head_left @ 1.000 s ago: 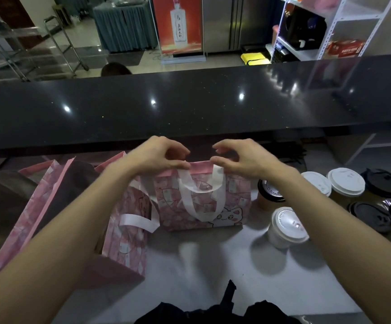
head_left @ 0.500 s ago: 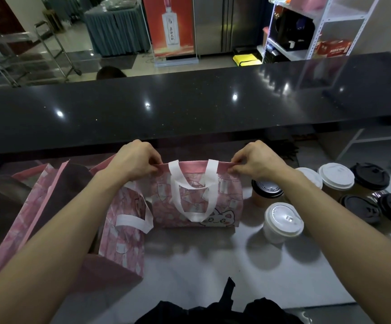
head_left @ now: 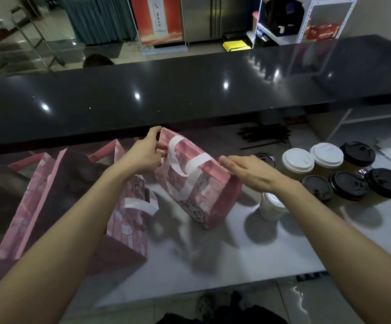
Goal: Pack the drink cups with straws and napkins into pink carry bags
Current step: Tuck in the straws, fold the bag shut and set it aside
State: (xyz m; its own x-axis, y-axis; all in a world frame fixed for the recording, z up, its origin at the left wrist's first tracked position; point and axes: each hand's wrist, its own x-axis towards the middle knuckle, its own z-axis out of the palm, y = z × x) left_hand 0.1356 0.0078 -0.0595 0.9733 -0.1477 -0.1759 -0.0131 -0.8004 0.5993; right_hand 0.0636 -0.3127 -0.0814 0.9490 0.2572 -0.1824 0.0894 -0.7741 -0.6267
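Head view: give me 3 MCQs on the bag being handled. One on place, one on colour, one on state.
1. Where do the lidded cups stand relative to the held pink bag?
A. To its left
B. To its right
C. Inside it

2. What colour are the bag's handles?
A. Black
B. Pink
C. White

3. How is the bag held?
A. Upright, held at its top edge by both hands
B. Lying flat, untouched
C. Hanging from the counter by one handle

Answers:
1. B: the cups cluster to the right of the pink bag.
2. C: the handles are white against the pink print.
3. A: the left hand pinches the far end of the top edge and the right hand holds the near end, with the bag upright.
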